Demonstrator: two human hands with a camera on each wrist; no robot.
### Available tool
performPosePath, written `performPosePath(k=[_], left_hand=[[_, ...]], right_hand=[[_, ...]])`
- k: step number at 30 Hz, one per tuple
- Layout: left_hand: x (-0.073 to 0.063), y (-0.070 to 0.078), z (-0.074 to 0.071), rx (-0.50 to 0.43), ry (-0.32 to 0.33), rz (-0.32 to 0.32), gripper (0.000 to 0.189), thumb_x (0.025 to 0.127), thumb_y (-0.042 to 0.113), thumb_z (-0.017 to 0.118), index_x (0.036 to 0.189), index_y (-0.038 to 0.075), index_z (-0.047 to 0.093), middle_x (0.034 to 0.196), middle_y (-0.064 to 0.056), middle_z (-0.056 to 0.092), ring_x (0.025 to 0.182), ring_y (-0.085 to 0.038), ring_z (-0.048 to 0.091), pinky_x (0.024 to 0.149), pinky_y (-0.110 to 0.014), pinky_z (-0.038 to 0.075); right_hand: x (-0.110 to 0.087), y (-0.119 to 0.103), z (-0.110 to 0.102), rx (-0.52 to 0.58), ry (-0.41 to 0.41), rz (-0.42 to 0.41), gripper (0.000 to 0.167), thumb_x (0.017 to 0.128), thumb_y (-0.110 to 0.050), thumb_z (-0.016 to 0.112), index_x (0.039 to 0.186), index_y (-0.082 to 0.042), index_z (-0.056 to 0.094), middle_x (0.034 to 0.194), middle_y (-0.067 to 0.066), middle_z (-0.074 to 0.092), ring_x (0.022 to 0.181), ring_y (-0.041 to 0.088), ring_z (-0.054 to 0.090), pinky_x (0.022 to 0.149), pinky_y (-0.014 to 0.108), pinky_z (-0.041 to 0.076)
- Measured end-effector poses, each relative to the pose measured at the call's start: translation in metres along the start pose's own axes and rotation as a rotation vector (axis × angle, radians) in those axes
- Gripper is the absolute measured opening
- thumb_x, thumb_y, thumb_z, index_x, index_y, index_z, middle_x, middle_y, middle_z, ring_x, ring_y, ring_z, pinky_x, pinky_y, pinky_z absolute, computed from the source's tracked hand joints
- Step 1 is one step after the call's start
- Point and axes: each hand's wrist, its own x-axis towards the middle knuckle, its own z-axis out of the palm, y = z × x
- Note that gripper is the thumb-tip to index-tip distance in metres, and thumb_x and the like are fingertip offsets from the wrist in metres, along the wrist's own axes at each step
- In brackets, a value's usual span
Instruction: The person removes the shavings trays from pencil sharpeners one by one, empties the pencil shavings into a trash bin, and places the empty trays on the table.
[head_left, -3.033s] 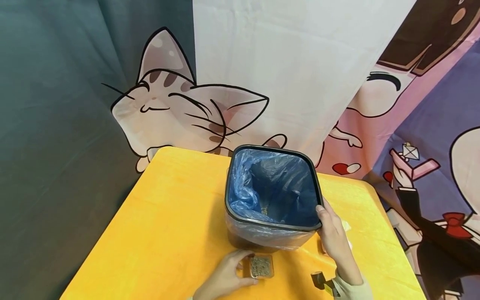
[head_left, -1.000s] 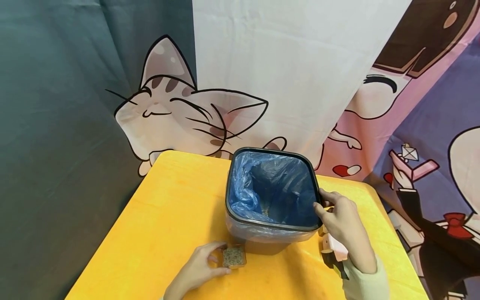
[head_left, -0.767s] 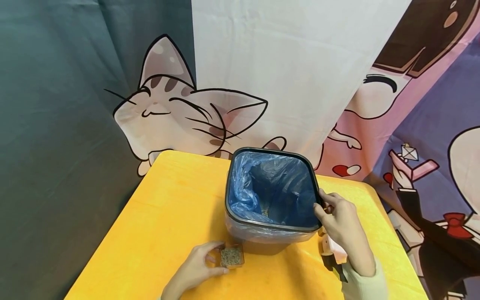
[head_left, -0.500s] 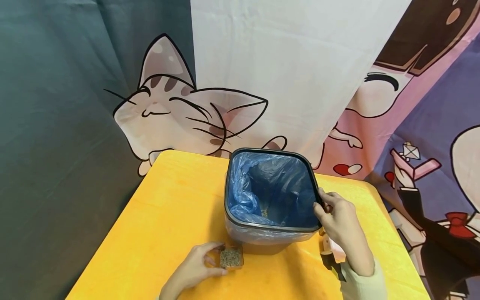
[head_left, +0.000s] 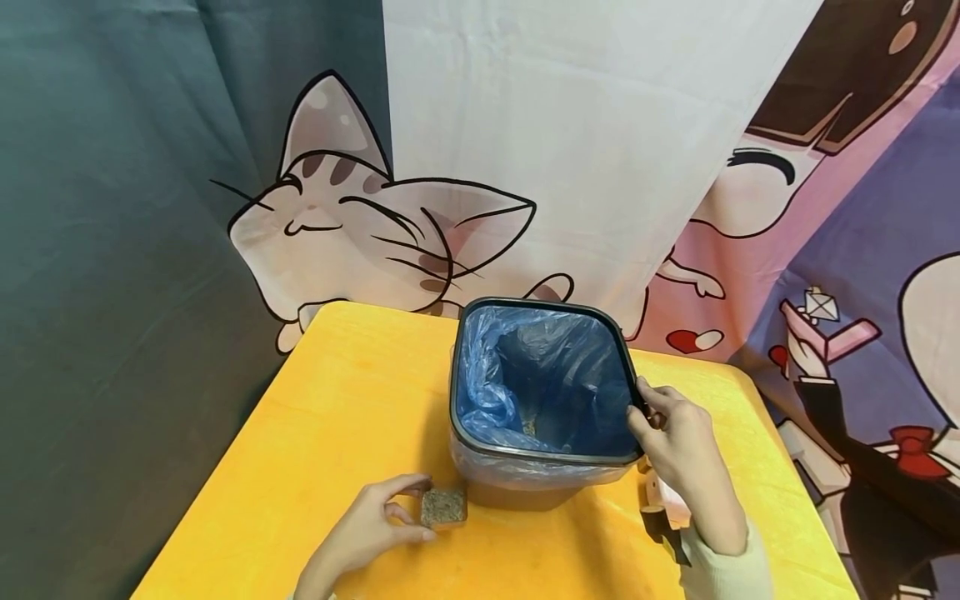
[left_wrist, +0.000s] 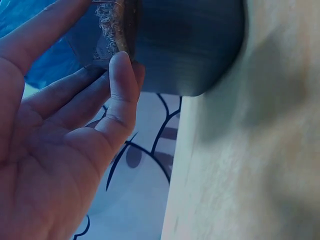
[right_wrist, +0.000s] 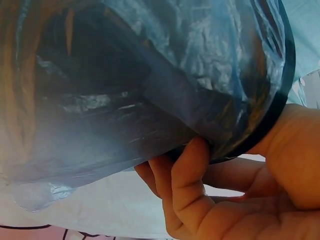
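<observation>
Box (head_left: 442,506) sits pinched between thumb and fingertips of the left hand (head_left: 363,525), bin (head_left: 543,456) just past it on the right; right fingers (head_left: 682,437) grip the bin's rim. Box likely light, stiff, slick-walled, perhaps brittle, best held by opposite side walls as now, level, since crumbs inside could spill. Against three seconds ago, box and left hand lie farther left; right hand remains at the rim.

Plain off-white right sleeve (head_left: 731,579), faintly greenish, soft cuff (head_left: 724,550) ending around the wrist, bare right hand (head_left: 681,437), bare left hand (head_left: 367,521)
</observation>
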Motion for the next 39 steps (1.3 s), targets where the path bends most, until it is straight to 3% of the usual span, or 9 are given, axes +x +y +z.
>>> performPosePath(k=[8,13,22,39], left_hand=[[-0.004,0.006,-0.015,0.021,0.05,0.0,0.064,0.074,0.022,0.077,0.13,0.011,0.049,0.124,-0.017,0.053,0.068,-0.021,0.062,0.057,-0.028,0.053],[-0.003,0.006,-0.018,0.012,0.043,-0.005,0.065,0.074,0.023,0.076,0.132,0.011,0.048,0.128,-0.019,0.05,0.082,-0.021,0.063,0.068,-0.03,0.054],[-0.005,0.006,-0.03,0.121,0.079,0.003,0.063,0.074,0.03,0.076,0.129,0.014,0.051,0.126,-0.013,0.054,0.108,-0.025,0.054,0.08,-0.039,0.051],[-0.007,0.012,-0.045,0.181,0.085,-0.063,0.064,0.074,0.033,0.076,0.129,0.014,0.051,0.125,-0.01,0.055,0.105,-0.024,0.055,0.077,-0.03,0.051]], right_hand=[[0.0,0.0,0.0,0.011,0.0,0.006,0.039,0.085,-0.008,0.059,0.121,0.007,0.055,0.076,0.005,0.051,0.056,0.011,0.04,0.045,0.021,0.034],[-0.003,0.002,-0.001,-0.001,0.005,0.017,0.039,0.085,-0.008,0.06,0.121,0.007,0.056,0.076,0.005,0.052,0.057,0.012,0.041,0.045,0.02,0.034],[-0.002,0.0,0.0,0.01,0.005,0.028,0.039,0.085,-0.009,0.059,0.121,0.006,0.055,0.078,0.005,0.052,0.058,0.011,0.041,0.046,0.021,0.034],[-0.002,0.001,0.003,0.055,0.02,0.061,0.039,0.085,-0.01,0.059,0.122,0.005,0.056,0.086,0.007,0.06,0.06,0.012,0.046,0.047,0.019,0.039]])
